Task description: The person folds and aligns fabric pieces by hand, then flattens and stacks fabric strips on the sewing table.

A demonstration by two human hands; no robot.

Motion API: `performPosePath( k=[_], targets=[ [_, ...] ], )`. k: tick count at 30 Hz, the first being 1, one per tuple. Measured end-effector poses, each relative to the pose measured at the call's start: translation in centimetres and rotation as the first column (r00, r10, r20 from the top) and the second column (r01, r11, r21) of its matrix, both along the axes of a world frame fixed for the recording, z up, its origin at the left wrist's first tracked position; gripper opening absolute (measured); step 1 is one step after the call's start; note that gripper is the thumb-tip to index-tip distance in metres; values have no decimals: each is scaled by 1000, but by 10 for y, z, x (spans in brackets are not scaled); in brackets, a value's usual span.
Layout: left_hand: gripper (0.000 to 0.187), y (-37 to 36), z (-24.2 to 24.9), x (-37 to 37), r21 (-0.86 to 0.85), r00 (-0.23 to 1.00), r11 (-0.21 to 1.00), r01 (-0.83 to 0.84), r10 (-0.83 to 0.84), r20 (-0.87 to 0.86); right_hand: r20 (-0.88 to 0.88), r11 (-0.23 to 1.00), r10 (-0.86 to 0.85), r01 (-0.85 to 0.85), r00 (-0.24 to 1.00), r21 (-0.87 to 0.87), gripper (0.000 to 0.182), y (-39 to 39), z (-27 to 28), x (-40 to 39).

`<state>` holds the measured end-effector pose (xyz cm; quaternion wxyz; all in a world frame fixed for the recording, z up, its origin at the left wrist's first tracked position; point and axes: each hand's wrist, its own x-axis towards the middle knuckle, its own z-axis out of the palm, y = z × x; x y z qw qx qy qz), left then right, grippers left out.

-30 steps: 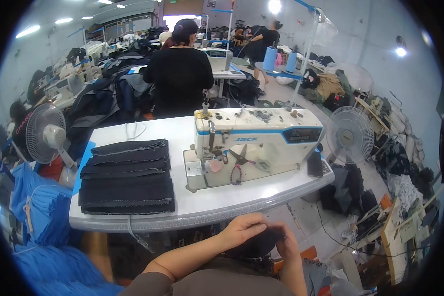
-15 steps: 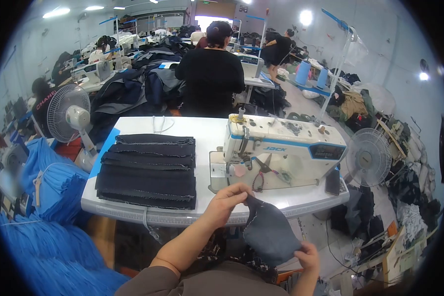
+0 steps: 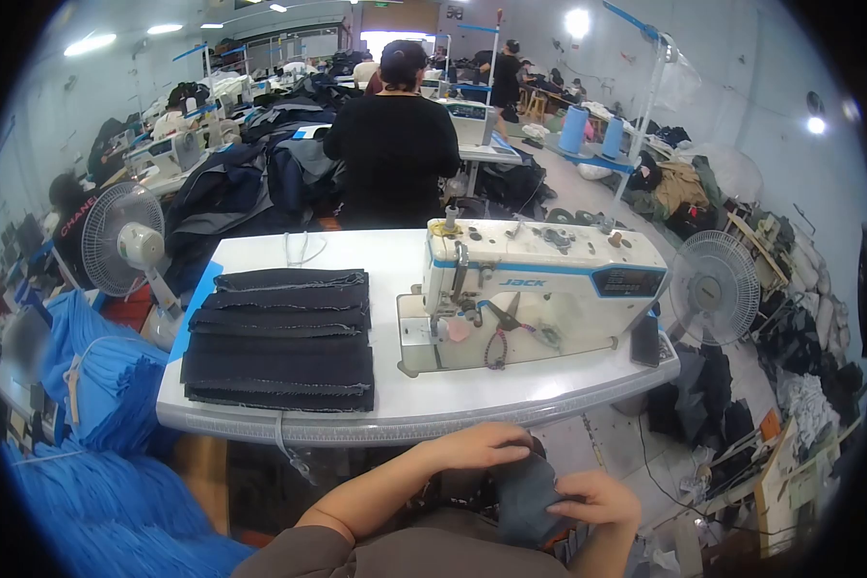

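A dark blue-grey piece of fabric [image 3: 528, 496] hangs between my two hands, in front of the table's near edge. My left hand [image 3: 482, 447] grips its upper edge, with the fingers bent over it. At its right side, my right hand [image 3: 595, 499] pinches the cloth between thumb and fingers. Part of the fabric is hidden behind the hands. Beyond them stands a white sewing machine [image 3: 549, 265]. On the left of the table lies a stack of dark fabric pieces [image 3: 275, 358] with frayed edges.
Thread snips [image 3: 497, 347] lie on the machine bed, and a phone [image 3: 644, 342] at the table's right. A bundle of blue strips [image 3: 116, 501] fills the left. Fans [image 3: 125, 239] stand on both sides. A person in black [image 3: 395, 154] sits ahead.
Both hands have come lower and closer to my body, my left hand moving right. The fabric, spread out before, is now bunched between them. The view has shifted slightly.
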<state>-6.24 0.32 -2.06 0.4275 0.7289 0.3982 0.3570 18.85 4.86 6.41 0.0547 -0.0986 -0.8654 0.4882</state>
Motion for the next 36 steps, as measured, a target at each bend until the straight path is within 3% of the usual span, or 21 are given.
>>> performPosePath(
  k=[5,7,8,10,11,13,17,25,30,31,32,33,35,36],
  targets=[
    [44,-1,-11,-11,-88,994,994,64,-71,-78,-49,992,87,-83,995,91,21,-1,25,18],
    [55,-1,-28,-9,-422,985,902,88,-14,174,-44,989,106,-100,993,111,21,-3,30,25],
    [55,-1,-34,-8,-425,985,901,86,-13,172,-40,984,124,-118,991,131,20,-4,30,27],
    [65,1,-41,-2,-747,961,625,225,-17,275,-40,981,138,-131,990,144,20,-6,30,25],
    [65,0,-47,4,-748,962,625,224,-19,272,-37,977,150,-142,988,159,20,-7,30,23],
    [70,-2,-65,22,-770,915,516,375,-71,398,-13,976,135,-130,991,174,20,-9,30,19],
    [56,-3,-78,41,-792,897,452,411,-48,439,41,977,105,-110,994,183,19,-10,28,18],
    [41,8,-107,54,-824,917,465,322,62,394,57,972,123,-132,991,193,18,-13,27,21],
    [33,5,-108,53,-764,859,583,276,206,468,68,976,96,-107,993,189,18,-12,29,25],
    [29,0,-77,47,-770,825,590,243,292,484,37,982,44,-50,998,183,18,-10,27,29],
    [30,-8,-28,38,-791,855,606,82,365,368,6,985,-20,19,1000,170,18,-10,23,33],
    [35,4,-73,33,-721,778,691,54,423,464,-33,970,-117,121,993,213,18,-10,19,35],
    [40,-2,-31,17,-728,658,685,35,532,533,-95,911,-285,300,954,281,18,1,-1,43],
    [50,0,-35,9,-680,607,731,-53,565,559,-146,883,-369,395,918,254,18,6,-10,48]
  ],
)
